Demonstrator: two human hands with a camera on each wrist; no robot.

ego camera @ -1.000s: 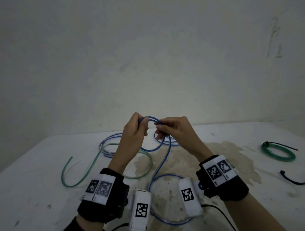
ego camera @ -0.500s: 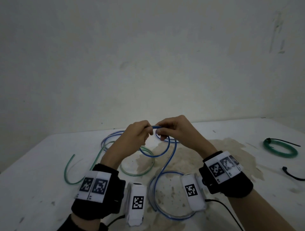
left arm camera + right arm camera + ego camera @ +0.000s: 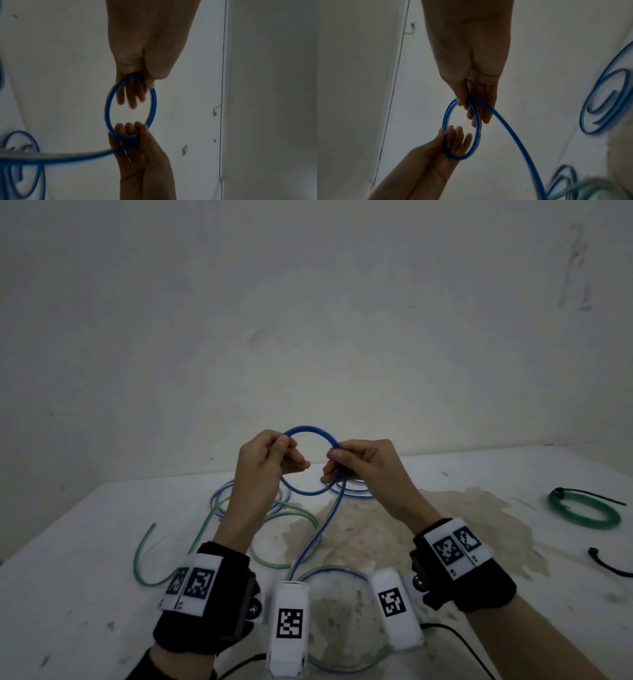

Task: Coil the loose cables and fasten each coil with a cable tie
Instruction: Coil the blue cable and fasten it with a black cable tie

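Observation:
A blue cable (image 3: 309,492) forms one round loop held above the table between both hands. My left hand (image 3: 288,453) pinches the loop's left side, thumb on top. My right hand (image 3: 337,461) pinches the right side, where the strands cross. From there the cable drops to the table and curls into more loose blue loops (image 3: 352,486). In the left wrist view the left hand (image 3: 145,82) grips the top of the blue loop (image 3: 108,105). In the right wrist view the right hand (image 3: 464,103) holds the blue loop (image 3: 477,129). A loose green cable (image 3: 148,546) lies at the left.
A green coil (image 3: 582,513) fastened with a black tie lies at the far right of the white table (image 3: 85,542). A loose black cable tie (image 3: 608,566) lies nearer the right edge. A brown stain (image 3: 376,525) covers the table's middle. A pale wall stands behind.
Both hands have risen and drawn apart. The small blue loop between them has widened into a full round ring, and the trailing cable has been pulled up.

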